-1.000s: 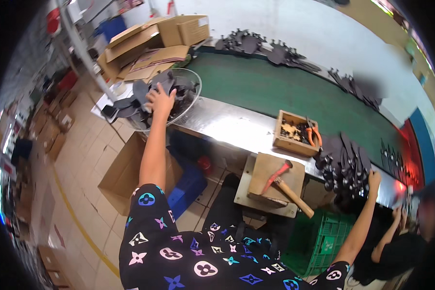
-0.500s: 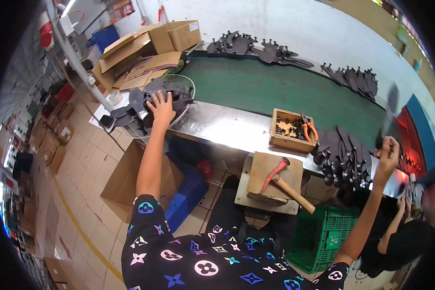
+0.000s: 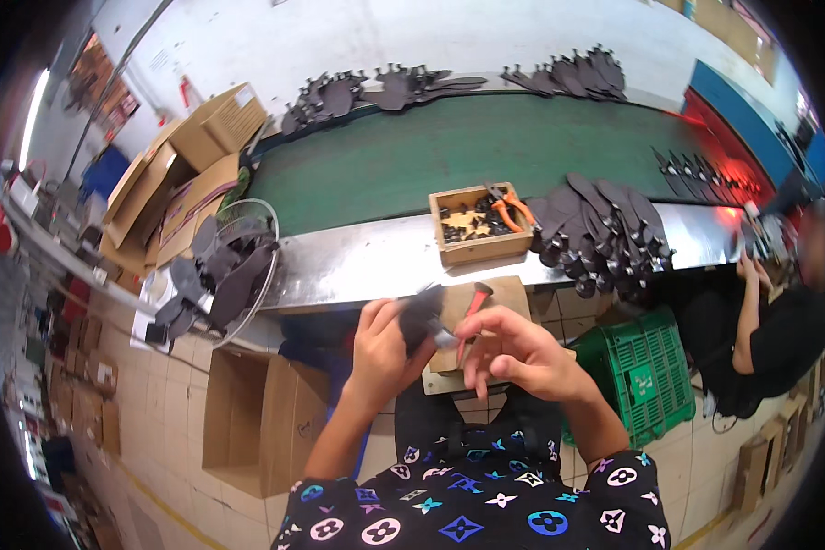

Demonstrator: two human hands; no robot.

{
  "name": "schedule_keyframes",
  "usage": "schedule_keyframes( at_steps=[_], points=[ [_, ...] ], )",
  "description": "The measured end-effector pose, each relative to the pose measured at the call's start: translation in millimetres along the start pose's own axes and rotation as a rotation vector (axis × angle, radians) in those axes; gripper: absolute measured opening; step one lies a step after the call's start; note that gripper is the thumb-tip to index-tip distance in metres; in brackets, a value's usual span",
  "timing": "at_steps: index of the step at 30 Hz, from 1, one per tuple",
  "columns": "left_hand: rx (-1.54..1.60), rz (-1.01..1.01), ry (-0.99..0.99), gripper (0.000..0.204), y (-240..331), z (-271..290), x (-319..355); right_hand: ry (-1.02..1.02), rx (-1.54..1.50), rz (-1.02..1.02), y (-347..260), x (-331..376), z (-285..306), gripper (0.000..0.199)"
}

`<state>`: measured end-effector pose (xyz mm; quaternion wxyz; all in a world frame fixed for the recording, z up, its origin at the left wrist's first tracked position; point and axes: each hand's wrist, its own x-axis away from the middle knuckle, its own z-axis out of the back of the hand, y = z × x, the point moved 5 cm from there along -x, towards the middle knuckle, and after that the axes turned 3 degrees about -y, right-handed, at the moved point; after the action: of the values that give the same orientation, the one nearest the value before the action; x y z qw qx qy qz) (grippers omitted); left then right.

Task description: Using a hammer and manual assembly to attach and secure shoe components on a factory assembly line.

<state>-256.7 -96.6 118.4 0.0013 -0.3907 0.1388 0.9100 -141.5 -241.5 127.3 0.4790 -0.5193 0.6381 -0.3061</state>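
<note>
My left hand (image 3: 381,353) is closed around a dark sole-shaped piece (image 3: 420,314), smeared by motion, in front of my lap. Its lower right end shows a shiny grey part close to my right fingertips. My right hand (image 3: 529,356) has its fingers apart; whether it touches the piece is unclear. Just behind that hand a hammer with a red head (image 3: 478,295) lies on a tan block (image 3: 509,291), its handle mostly hidden. A wire basket (image 3: 274,231) of dark soles stands at the left.
On the metal ledge, a wooden box (image 3: 479,250) holds small dark parts and orange-handled pliers (image 3: 515,213). Beside it lie piled dark soles (image 3: 605,220). Behind runs a green belt (image 3: 357,174). A green crate (image 3: 646,376), cardboard box (image 3: 238,431) and co-worker (image 3: 761,330) surround me.
My left hand has left the basket and come to the middle with a dark sole piece. My right hand has swung in from the far right, where it was beside a blurred dark sole.
</note>
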Motion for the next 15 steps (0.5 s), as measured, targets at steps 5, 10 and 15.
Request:
schedule_keyframes(
  at_steps=[5, 10, 15],
  points=[
    [0.771, 0.568, 0.036, 0.041, -12, -37, 10, 0.526, 1.505, 0.022, 63, 58, 69, 0.071],
    [0.41, 0.825, -0.302, 0.039, -20, -106, 47, 0.886, 1.507, -0.517, 99, 155, 95, 0.048],
    [-0.104, 0.65, -0.304, 0.09, -24, -129, 29, 1.312, 1.079, -0.343, 129, 278, 98, 0.029]
  ],
)
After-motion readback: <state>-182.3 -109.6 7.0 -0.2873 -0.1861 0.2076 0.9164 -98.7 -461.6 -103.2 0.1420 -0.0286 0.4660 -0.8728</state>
